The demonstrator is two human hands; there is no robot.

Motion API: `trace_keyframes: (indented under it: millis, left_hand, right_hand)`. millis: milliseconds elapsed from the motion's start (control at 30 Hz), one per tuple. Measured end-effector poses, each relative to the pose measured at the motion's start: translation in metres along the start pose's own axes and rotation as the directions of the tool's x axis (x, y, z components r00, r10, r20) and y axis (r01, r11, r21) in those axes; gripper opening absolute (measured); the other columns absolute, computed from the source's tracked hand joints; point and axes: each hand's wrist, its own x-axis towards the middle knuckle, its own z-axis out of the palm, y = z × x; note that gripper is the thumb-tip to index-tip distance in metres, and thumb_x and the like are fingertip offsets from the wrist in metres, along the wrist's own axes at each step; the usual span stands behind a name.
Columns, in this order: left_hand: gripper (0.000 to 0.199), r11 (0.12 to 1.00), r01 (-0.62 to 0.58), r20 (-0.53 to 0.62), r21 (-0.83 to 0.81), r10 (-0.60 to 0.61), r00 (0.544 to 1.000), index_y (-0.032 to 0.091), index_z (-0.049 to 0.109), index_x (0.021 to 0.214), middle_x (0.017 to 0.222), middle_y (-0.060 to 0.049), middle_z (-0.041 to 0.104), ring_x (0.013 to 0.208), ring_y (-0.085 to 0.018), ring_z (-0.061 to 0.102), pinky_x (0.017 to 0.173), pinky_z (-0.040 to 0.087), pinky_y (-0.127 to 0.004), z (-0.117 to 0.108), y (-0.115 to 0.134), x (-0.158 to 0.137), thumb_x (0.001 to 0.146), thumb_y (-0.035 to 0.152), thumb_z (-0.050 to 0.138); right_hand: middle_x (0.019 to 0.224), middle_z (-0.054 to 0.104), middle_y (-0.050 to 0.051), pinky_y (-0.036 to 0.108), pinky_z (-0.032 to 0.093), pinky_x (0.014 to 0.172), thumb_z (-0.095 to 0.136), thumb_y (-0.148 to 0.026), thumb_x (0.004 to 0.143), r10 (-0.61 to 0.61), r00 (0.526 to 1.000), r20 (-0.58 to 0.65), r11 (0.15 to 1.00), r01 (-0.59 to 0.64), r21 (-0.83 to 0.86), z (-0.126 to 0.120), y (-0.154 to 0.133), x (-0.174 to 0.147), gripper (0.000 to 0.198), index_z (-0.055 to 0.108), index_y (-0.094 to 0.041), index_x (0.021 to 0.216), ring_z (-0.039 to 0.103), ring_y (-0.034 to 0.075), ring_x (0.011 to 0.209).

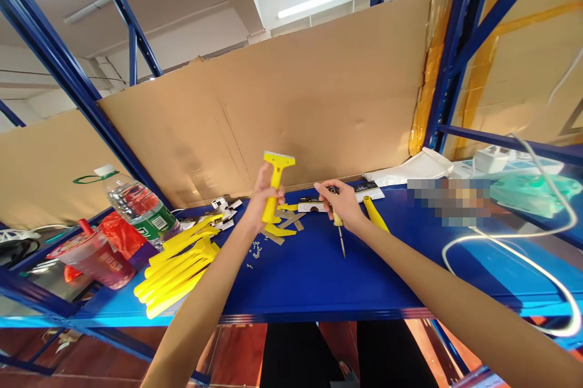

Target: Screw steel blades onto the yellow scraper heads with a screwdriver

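Observation:
My left hand (263, 194) is closed around the handle of a yellow scraper (275, 184), held upright with its wide blade head at the top. In my right hand (342, 201) is a screwdriver (340, 237), its thin shaft pointing down over the blue shelf. Below my left hand lie yellow plastic pieces (280, 231) and flat grey blades (291, 218). Tiny screws (256, 251) are scattered nearby. Just right of my right hand rests a yellow handle (376, 214). Left of my left forearm is a pile of yellow scraper handles (180, 269).
A large water bottle (139, 203) and a red drink cup (93, 260) stand at the left. A cardboard sheet (291, 96) closes off the back. At the right are a white cable (514, 235), a green plastic bag (531, 190) and a white packet (412, 168).

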Motion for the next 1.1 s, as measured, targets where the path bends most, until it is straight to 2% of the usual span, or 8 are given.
trace_keyframes:
  millis: [100,167,267,367,467,667,867,1100]
  left_hand:
    - [0.100,0.990,0.008,-0.055,-0.144,-0.016,0.998,0.050,0.062,0.160,0.152,-0.001,0.071,0.064,-0.006,0.042,0.059,0.044,-0.020,-0.034,0.017,-0.005,0.063,0.024,0.068]
    - [0.104,0.982,0.023,-0.046,-0.190,-0.033,0.998,0.049,0.064,0.159,0.150,-0.003,0.072,0.059,-0.006,0.032,0.054,0.036,-0.022,-0.053,0.018,-0.013,0.059,0.023,0.067]
    - [0.114,0.974,0.067,0.012,-0.218,-0.066,0.998,0.050,0.061,0.163,0.153,-0.004,0.072,0.057,-0.007,0.027,0.051,0.032,-0.024,-0.073,0.010,-0.023,0.052,0.023,0.066]
    - [0.120,0.974,0.077,0.042,-0.215,-0.070,0.997,0.049,0.061,0.165,0.155,-0.004,0.071,0.058,-0.007,0.031,0.052,0.033,-0.027,-0.083,0.004,-0.028,0.048,0.025,0.065]
    - [0.117,0.977,0.050,0.018,-0.207,-0.047,0.999,0.046,0.063,0.164,0.153,-0.006,0.072,0.059,-0.008,0.032,0.053,0.035,-0.029,-0.088,0.005,-0.029,0.049,0.027,0.065]
    - [0.116,0.913,-0.020,-0.097,-0.408,-0.022,0.995,0.048,0.060,0.165,0.150,-0.002,0.074,0.061,-0.005,0.042,0.056,0.044,-0.023,-0.087,0.015,-0.028,0.054,0.015,0.067]
    - [0.117,0.721,-0.071,-0.210,-0.690,-0.106,0.972,0.049,0.057,0.166,0.142,-0.001,0.078,0.066,-0.004,0.060,0.064,0.056,-0.014,-0.083,0.009,-0.017,0.062,-0.005,0.061]
    - [0.113,0.732,-0.112,-0.326,-0.672,-0.156,0.932,0.041,0.056,0.165,0.135,-0.001,0.079,0.069,-0.005,0.068,0.065,0.058,-0.015,-0.089,-0.008,-0.007,0.064,-0.009,0.059]
  right_hand:
    - [0.060,0.047,-0.010,0.022,0.037,0.031,0.102,-0.071,0.070,0.107,0.994,-0.018,0.989,-0.104,0.108,-0.003,0.011,0.004,0.066,0.056,-0.026,0.084,0.040,0.008,0.042]
    - [0.063,0.047,-0.009,0.020,0.039,0.034,0.106,-0.061,0.068,0.143,0.989,-0.024,0.971,-0.136,0.198,-0.003,0.018,0.006,0.065,0.054,-0.026,0.081,0.041,0.008,0.047]
    - [0.071,0.055,-0.005,0.023,0.053,0.043,0.104,-0.037,0.071,0.166,0.985,-0.042,0.932,-0.143,0.332,-0.003,0.026,0.011,0.049,0.058,-0.024,0.082,0.055,0.012,0.058]
    - [0.077,0.063,-0.001,0.036,0.072,0.065,0.089,-0.018,0.074,0.203,0.978,-0.054,0.890,-0.161,0.426,-0.002,0.029,0.015,0.029,0.063,-0.024,0.086,0.070,0.018,0.071]
    - [0.083,0.072,0.004,0.049,0.076,0.086,0.086,-0.010,0.076,0.225,0.973,-0.050,0.887,-0.183,0.424,0.001,0.030,0.013,0.028,0.065,-0.024,0.089,0.082,0.027,0.087]
    - [0.100,0.085,0.011,0.052,0.076,0.092,0.107,-0.043,0.079,0.167,0.974,0.151,0.944,-0.202,0.262,0.010,0.036,-0.006,0.051,0.061,-0.024,0.091,0.089,0.034,0.103]
    - [0.089,0.084,-0.004,0.054,0.079,0.089,0.110,-0.065,0.067,0.093,0.993,0.072,0.979,-0.104,0.176,0.031,0.052,0.001,0.077,0.051,-0.030,0.103,0.090,0.029,0.089]
    - [0.092,0.083,-0.005,0.052,0.079,0.086,0.109,-0.066,0.064,0.022,0.996,0.090,0.981,-0.039,0.191,0.074,0.064,0.018,0.085,0.043,-0.031,0.103,0.090,0.028,0.091]
